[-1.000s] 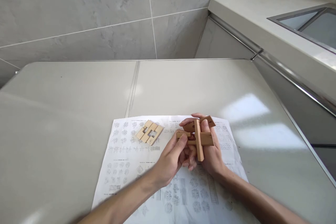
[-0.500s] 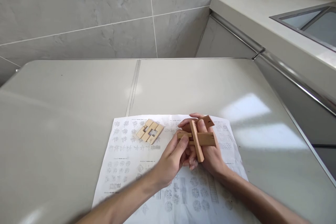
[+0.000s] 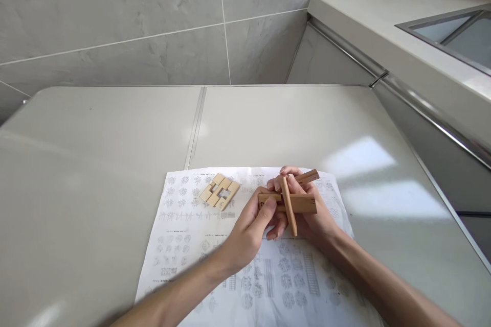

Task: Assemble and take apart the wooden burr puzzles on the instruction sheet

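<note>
My left hand is closed round the left end of a notched wooden puzzle piece, thumb on top. That bar points to the right, and a narrower wooden puzzle stick crosses it near its middle. My right hand sits behind and to the right of the crossed pair. Its thumb and fingers pinch another wooden puzzle piece, which juts up to the right. Part of this piece is hidden by the fingers. Whether it touches the crossed pair I cannot tell.
Several pale wooden puzzle pieces, laid together flat, rest left of my hands on a printed paper sheet with small diagrams. The sheet lies on a light table with a seam. A counter with a sink stands at right.
The piece in my right hand has turned, so its broad face no longer shows, and its end sits slightly farther right. The crossing stick has turned slightly. My left hand has barely moved.
</note>
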Demonstrator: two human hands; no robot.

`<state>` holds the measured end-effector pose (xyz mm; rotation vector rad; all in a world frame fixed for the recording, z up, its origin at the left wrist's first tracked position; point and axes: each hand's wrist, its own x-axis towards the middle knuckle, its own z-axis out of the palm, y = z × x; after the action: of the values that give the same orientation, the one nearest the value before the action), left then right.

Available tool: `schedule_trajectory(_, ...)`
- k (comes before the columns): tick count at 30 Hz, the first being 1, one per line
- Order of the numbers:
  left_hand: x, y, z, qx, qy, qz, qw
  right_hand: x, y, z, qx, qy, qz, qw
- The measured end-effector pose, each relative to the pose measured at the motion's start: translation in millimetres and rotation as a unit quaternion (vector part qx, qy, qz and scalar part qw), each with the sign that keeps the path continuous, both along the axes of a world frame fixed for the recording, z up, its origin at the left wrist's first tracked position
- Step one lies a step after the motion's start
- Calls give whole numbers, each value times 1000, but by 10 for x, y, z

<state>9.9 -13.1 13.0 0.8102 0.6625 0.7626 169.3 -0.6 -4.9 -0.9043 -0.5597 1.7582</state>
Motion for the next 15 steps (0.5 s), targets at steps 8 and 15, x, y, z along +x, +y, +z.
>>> schedule_trajectory(8,15,-32,62,20,41,7,999,34,46,-33,15,17,36,999)
schedule_trajectory(15,-6,-54,57,52,83,1,995,50,53,-61,11,47,37,998)
